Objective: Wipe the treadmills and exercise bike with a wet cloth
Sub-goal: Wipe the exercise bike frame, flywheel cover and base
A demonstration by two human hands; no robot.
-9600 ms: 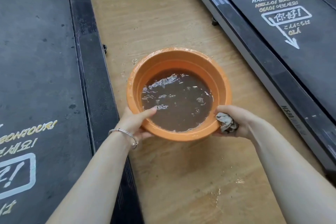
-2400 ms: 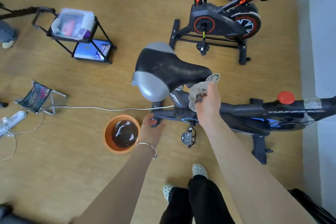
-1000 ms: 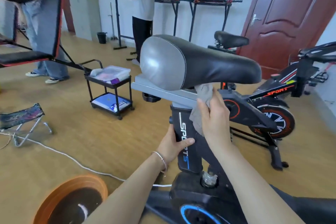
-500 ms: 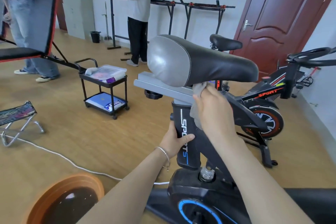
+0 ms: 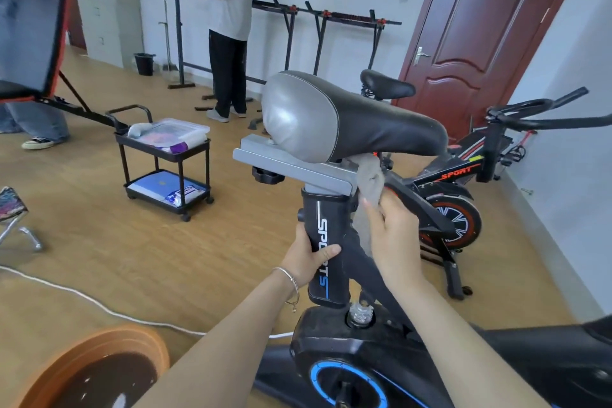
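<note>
A black exercise bike with blue trim fills the lower right; its black and grey saddle (image 5: 351, 122) sits on a grey rail above a black seat post (image 5: 326, 242) marked SPORTS. My left hand (image 5: 308, 255) grips the post from the left. My right hand (image 5: 390, 235) holds a grey wet cloth (image 5: 371, 182) against the right side of the post, just under the saddle's rail. An orange basin (image 5: 89, 371) of brown water stands on the floor at the lower left.
A second bike (image 5: 457, 195) with red trim stands behind. A black cart (image 5: 165, 162) with boxes is to the left, a folding stool (image 5: 13, 212) at the left edge. A white cable (image 5: 99, 305) crosses the floor. Two people stand at the back.
My right hand with the cloth has slid down and to the right, from under the saddle toward the side of the post. My left hand keeps its grip on the post.
</note>
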